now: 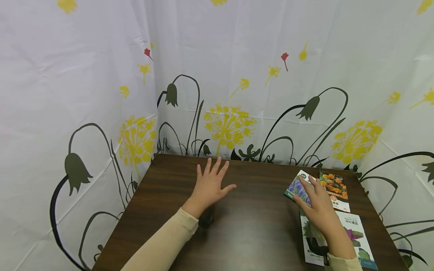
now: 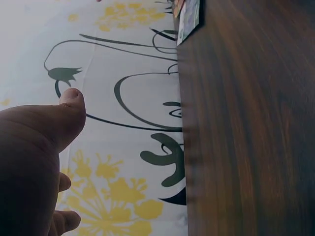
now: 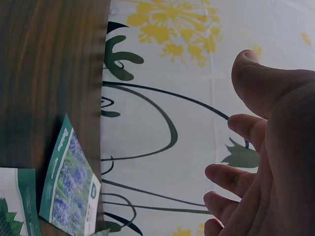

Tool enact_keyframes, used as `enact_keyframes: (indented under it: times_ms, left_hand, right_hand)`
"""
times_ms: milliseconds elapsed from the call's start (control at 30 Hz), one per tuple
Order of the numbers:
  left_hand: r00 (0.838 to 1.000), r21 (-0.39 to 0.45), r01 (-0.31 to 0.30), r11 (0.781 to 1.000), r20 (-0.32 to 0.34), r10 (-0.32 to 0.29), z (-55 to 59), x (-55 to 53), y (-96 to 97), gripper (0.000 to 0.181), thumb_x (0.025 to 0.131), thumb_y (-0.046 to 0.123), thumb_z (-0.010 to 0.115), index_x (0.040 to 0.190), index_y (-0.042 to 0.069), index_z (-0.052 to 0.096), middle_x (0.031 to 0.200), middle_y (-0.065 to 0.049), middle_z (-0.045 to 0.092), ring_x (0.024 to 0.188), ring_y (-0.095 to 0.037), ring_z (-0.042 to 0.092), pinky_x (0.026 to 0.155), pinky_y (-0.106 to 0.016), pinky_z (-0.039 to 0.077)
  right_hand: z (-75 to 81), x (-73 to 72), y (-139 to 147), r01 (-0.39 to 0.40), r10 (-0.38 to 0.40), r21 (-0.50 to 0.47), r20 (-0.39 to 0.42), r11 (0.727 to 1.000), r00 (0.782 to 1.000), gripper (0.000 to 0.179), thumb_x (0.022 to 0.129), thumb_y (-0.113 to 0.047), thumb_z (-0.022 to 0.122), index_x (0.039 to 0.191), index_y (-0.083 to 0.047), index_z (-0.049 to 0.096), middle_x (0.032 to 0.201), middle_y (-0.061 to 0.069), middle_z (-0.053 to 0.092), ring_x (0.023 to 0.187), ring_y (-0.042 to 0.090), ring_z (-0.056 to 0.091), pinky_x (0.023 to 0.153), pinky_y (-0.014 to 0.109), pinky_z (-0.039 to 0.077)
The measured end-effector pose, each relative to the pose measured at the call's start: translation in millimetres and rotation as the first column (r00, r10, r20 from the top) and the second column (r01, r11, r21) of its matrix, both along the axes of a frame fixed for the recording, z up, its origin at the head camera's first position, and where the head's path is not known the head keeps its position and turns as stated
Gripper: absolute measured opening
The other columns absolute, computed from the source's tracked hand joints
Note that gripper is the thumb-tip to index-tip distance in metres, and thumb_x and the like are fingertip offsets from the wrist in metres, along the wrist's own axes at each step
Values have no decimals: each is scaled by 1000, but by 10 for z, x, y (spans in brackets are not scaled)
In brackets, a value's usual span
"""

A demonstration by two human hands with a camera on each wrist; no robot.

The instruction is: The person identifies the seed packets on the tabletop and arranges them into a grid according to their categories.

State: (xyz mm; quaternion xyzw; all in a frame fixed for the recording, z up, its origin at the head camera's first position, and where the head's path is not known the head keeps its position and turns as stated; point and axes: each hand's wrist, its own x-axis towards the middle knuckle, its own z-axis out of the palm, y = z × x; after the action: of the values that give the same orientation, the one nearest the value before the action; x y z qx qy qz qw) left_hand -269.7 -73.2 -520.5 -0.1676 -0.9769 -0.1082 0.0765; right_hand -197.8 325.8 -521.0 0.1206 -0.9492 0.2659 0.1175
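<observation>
My left hand (image 1: 208, 188) is held over the middle of the wooden table (image 1: 251, 222), fingers straight and spread, holding nothing. On the right, my right hand (image 1: 320, 210) hovers above several printed packets, its fingers extended and apart. Nearest its fingertips lies a packet with purple flowers (image 1: 297, 188), turned at an angle; the hand partly covers it. Beside that is a packet with orange flowers (image 1: 333, 183). Closer to me, under the right wrist, lie white packets with green plant pictures (image 1: 364, 235). The right wrist view shows the purple-flower packet (image 3: 71, 184) below the raised fingers.
A white curtain (image 1: 237, 49) printed with yellow flowers and dark bell-shaped blooms hangs behind the table and along both sides. The table's far edge (image 1: 264, 162) runs close to the curtain. Dark straps sit at both wrists.
</observation>
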Motion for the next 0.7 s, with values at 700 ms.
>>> enact_keyframes:
  times_ms: [700]
  left_hand:
    - [990, 40, 128, 991, 53, -130, -189, 278, 562, 94, 102, 79, 53, 176, 26, 28, 183, -14, 23, 171, -34, 19, 137, -59, 20]
  right_hand:
    - [-229, 311, 248, 37, -32, -79, 64, 996, 997, 79, 107, -33, 72, 175, -27, 31, 171, 38, 28, 149, 71, 31, 105, 89, 32]
